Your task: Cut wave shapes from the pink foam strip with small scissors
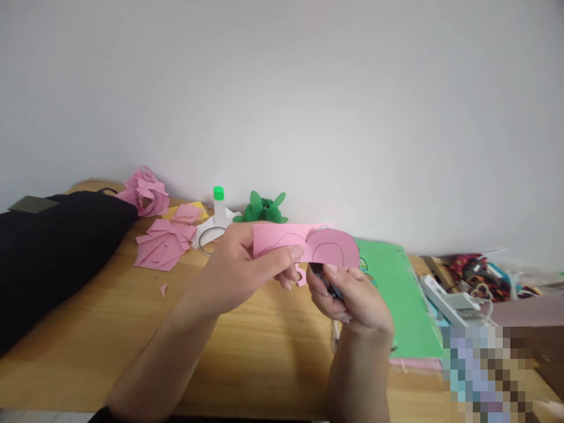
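A piece of pink paper (282,234) with curved drawn outlines is pinched between the thumb and fingers of my left hand (247,261). Its right part is rounded, with a curved line drawn inside. My right hand (352,294) grips the dark handles of scissors (325,281) just below this rounded part; the blades are mostly hidden by the paper. Under my left fingers hangs or lies a small curled pink paper piece (301,275), partly covered.
Behind my hands stand a glue stick (219,202) and a green folded-paper figure (265,210). Pink paper scraps (163,244) lie left, beside a black bag (66,247). Green sheets (400,299) and a white power strip (443,299) are on the right of the wooden table (264,358).
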{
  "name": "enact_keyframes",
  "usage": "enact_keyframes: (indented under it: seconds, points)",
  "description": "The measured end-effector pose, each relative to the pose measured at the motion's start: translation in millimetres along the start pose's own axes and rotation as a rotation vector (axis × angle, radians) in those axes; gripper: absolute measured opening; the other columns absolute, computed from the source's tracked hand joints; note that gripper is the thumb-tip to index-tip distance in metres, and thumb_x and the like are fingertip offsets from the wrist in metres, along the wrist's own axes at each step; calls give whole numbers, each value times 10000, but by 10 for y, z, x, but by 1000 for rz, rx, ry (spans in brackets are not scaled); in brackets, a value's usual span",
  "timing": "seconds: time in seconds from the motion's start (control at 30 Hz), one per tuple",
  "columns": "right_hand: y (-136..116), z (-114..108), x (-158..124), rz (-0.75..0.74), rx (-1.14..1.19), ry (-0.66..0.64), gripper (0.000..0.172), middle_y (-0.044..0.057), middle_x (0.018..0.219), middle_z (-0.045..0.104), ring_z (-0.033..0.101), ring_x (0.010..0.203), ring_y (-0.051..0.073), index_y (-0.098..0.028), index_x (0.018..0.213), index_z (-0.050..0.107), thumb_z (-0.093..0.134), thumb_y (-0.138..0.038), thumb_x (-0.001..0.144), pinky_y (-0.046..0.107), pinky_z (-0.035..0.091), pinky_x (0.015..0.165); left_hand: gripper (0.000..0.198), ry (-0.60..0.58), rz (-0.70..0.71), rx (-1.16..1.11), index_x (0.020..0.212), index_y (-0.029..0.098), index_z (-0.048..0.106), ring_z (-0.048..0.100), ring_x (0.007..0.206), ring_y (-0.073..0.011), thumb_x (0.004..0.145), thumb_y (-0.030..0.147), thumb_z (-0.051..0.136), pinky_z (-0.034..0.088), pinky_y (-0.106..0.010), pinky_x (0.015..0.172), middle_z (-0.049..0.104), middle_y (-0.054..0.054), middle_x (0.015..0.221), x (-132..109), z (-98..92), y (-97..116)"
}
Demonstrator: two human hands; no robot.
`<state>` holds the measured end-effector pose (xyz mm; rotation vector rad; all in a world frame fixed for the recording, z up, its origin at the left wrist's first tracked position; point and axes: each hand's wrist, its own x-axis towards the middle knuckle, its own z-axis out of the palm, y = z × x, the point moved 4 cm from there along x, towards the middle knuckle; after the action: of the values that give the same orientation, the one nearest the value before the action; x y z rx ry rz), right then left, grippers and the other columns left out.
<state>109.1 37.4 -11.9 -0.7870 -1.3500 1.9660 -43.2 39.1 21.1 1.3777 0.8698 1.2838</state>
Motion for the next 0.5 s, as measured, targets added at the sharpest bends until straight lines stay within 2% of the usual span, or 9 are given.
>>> enact_keyframes:
  seconds: [0.5]
  points:
    - [-19, 9, -8, -47, -39, 16, 462, -122, 385, 283, 108, 319, 29, -195, 626, 474, 610, -582, 841, 190, 51, 315, 249, -44, -1, -21, 542, 193, 655, 622, 460, -86, 784, 150, 616, 526, -164, 467, 658, 41, 510, 3, 0, -13]
